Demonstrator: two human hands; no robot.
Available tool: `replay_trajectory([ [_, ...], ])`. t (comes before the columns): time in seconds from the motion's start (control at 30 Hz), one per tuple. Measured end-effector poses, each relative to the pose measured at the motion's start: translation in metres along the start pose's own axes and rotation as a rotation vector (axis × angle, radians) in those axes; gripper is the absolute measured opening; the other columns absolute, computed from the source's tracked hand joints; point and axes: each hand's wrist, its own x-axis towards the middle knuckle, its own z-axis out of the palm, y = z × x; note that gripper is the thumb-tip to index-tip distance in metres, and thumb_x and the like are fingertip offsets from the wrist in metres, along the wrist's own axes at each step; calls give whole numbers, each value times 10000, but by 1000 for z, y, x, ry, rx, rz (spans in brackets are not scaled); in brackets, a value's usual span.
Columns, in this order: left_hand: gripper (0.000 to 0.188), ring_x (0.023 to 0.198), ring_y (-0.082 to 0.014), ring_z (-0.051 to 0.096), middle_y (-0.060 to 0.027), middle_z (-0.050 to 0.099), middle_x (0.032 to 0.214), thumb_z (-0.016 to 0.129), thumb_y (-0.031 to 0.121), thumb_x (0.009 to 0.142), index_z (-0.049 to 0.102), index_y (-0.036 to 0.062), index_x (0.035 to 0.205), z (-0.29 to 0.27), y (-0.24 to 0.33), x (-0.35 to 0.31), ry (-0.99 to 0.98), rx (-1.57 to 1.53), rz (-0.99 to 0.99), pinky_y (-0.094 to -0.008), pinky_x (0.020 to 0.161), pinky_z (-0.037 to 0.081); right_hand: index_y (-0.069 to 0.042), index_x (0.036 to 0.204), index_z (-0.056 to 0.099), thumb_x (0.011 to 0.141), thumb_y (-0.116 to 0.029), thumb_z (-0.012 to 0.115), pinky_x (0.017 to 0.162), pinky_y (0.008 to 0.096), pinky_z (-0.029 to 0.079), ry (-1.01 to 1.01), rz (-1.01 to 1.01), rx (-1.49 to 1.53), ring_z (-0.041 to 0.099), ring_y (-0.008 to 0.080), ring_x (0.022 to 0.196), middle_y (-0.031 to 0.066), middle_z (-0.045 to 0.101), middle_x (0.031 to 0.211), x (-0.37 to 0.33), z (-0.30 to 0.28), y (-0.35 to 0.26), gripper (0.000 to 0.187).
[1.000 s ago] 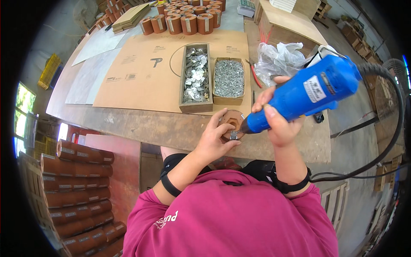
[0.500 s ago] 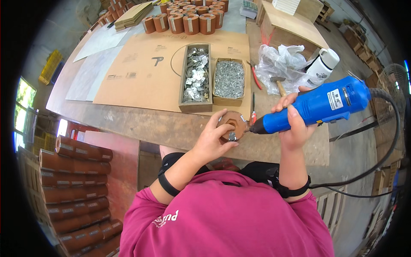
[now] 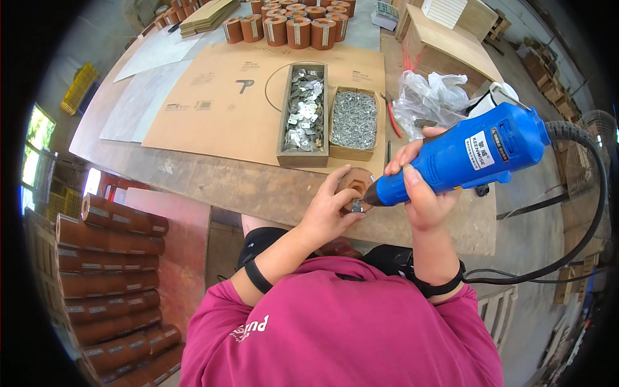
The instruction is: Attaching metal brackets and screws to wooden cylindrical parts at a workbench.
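Note:
My left hand (image 3: 325,216) grips a short brown cylinder (image 3: 351,177) with a hexagonal hole, close to the table's near edge. A small metal plate (image 3: 357,206) sits on the cylinder's near side, by my thumb and fingers. Wrapped round a blue corded electric screwdriver (image 3: 474,151), my right hand (image 3: 429,200) holds it tilted. The tool's dark nose reaches over the cylinder beside the metal plate; its bit is hidden from view. Beyond my left hand stand a wooden box (image 3: 302,159) of flat metal plates and a cardboard box (image 3: 351,152) of screws.
Brown cylinders (image 3: 298,33) stand grouped at the far side, on and past a cardboard sheet (image 3: 213,103). Red-handled pliers (image 3: 393,117), a plastic bag (image 3: 429,97) and a white mug (image 3: 500,97) are at right. Stacked brown rolls (image 3: 113,261) lie lower left. The thick cord (image 3: 596,187) loops at right.
My right hand has brought the screwdriver's nose leftward from the cylinder's right edge to over it, near the metal plate. The tool now covers most of the hammer. The view has shifted slightly.

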Motion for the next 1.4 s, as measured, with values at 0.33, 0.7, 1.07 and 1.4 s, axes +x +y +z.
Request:
replay_trajectory([
  [0.33, 339, 826, -216, 590, -181, 353, 1248, 752, 24, 593, 588, 10, 890, 2, -3, 1, 20, -68, 40, -271, 608, 515, -30, 1146, 323, 702, 19, 516, 680, 330, 448, -90, 93, -104, 516, 177, 716, 91, 484, 799, 2, 6, 5, 487],
  [0.7, 372, 948, -292, 552, -190, 360, 1253, 771, 91, 576, 591, 29, 895, 1, 1, 2, 8, 41, 46, -326, 724, 490, 10, 1140, 354, 670, 70, 549, 656, 276, 455, -3, -18, 45, 539, 145, 722, 86, 532, 818, 4, -3, -2, 513],
  [1.07, 386, 1082, -374, 459, -210, 360, 1270, 763, 182, 584, 614, 61, 919, -3, -5, 1, 22, 29, 126, -401, 883, 400, 11, 1107, 377, 697, 23, 561, 621, 291, 471, 226, -83, -186, 545, 151, 644, 86, 526, 761, -3, -62, 9, 449],
  [1.4, 405, 1174, -395, 340, -202, 368, 1258, 758, 162, 567, 572, 70, 915, 0, 11, 9, -40, 282, 159, -458, 921, 351, 27, 1112, 396, 703, -13, 585, 644, 309, 479, 328, 36, -460, 563, 163, 674, 73, 529, 782, -36, -104, 59, 452],
])
